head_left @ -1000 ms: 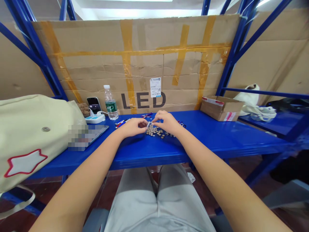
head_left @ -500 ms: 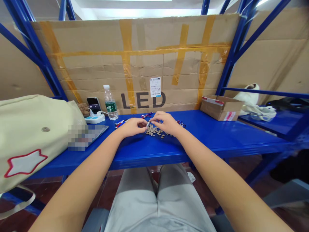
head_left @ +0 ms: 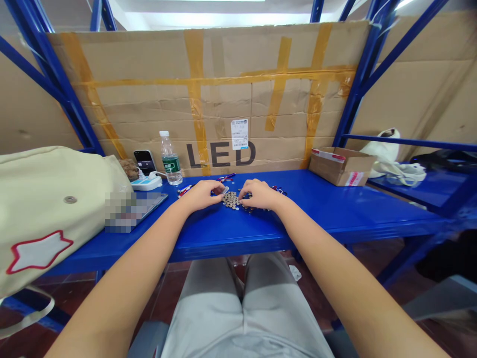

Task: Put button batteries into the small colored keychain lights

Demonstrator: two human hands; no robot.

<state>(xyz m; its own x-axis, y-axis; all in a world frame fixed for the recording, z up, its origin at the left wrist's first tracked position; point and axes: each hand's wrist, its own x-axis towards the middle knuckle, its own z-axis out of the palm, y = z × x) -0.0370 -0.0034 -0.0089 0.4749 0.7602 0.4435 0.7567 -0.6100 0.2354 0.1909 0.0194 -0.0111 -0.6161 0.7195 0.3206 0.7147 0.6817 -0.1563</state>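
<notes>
Lowered since the earlier frame: my left hand [head_left: 202,195], fingertips pinching a small clear piece [head_left: 225,190]; my right hand [head_left: 259,194], half-closed against the coin pile [head_left: 231,200], hold unclear. Pile sits on a blue steel shelf [head_left: 335,219]. Beyond: water bottle [head_left: 170,160]; open cardboard box [head_left: 342,167], contents hidden.

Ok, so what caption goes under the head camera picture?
Left hand and right hand beside a heap of small round metal pieces on a blue shelf.

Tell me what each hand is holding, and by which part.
The left hand seems to pinch a small pale item at its fingertips; which part is unclear. The right hand shows nothing held, its fingers over the pile of metal discs.
</notes>
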